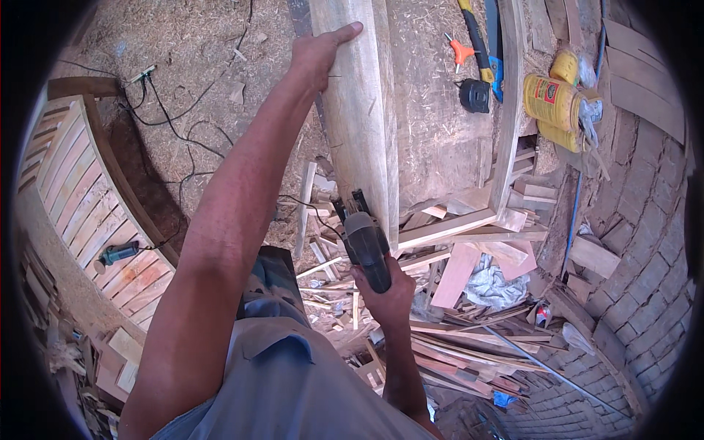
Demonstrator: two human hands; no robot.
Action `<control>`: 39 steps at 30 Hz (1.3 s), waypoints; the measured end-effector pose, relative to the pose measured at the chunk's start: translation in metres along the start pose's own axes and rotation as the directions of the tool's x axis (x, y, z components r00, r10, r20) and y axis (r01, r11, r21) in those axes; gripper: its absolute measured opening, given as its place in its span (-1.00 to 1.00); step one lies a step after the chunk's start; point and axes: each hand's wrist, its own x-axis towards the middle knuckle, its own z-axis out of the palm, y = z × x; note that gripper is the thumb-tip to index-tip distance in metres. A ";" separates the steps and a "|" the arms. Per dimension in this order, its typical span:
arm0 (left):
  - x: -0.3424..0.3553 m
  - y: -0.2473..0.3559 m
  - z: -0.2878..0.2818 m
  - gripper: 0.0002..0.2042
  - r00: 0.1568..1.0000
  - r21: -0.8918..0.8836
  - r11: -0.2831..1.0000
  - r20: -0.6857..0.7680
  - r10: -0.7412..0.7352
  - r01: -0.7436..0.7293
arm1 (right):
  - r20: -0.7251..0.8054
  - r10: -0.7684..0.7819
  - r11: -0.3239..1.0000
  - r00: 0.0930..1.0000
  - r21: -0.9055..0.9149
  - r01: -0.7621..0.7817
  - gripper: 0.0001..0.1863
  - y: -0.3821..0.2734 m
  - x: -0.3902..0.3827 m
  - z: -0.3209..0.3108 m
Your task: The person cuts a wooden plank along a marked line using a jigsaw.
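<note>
A long pale wooden board (350,95) lies on the workbench and points away from me. My left hand (317,57) grips its left edge near the far end, thumb stretched across the top and the other fingers mostly hidden. At the board's near end, my right hand (386,293) is closed round the grip of a dark jigsaw (364,246). The front of the tool sits against the wood there; its blade cannot be made out. A dark cord runs from the jigsaw to the left.
On the bench top (433,147) lie a tape measure (474,96), an orange tool (460,52) and a yellow-black handled tool (477,40). Yellow jugs (551,101) stand right. Wood offcuts (469,345) cover the floor. An angle grinder (119,254) rests on a slatted wooden panel (88,213).
</note>
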 end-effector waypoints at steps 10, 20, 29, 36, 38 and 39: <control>-0.003 0.003 0.000 -0.26 1.000 0.001 1.000 -0.019 0.007 -0.007 | -0.058 0.012 0.999 0.998 0.054 -0.009 -0.58 -0.013 -0.001 0.004; 0.000 0.000 0.001 -0.25 0.999 0.022 1.000 -0.052 -0.013 0.014 | -0.078 0.048 0.996 0.996 0.084 -0.041 -0.60 -0.012 -0.004 0.012; 0.002 0.000 -0.003 -0.24 1.000 -0.019 1.000 -0.002 -0.010 0.010 | -0.093 0.079 0.993 0.993 0.095 -0.070 -0.60 -0.021 -0.005 0.016; -0.005 0.005 0.002 -0.25 1.000 -0.010 1.000 -0.015 -0.012 0.012 | -0.091 0.107 0.987 0.990 0.128 -0.095 -0.61 -0.022 -0.005 0.017; 0.000 0.003 -0.002 -0.24 1.000 -0.007 1.000 -0.010 -0.010 0.010 | -0.085 0.116 0.985 0.990 0.139 -0.104 -0.61 -0.025 -0.005 0.018; 0.002 0.002 -0.003 -0.24 1.000 -0.007 1.000 -0.006 -0.007 0.007 | -0.099 0.109 0.983 0.989 0.156 -0.093 -0.61 -0.028 -0.004 0.018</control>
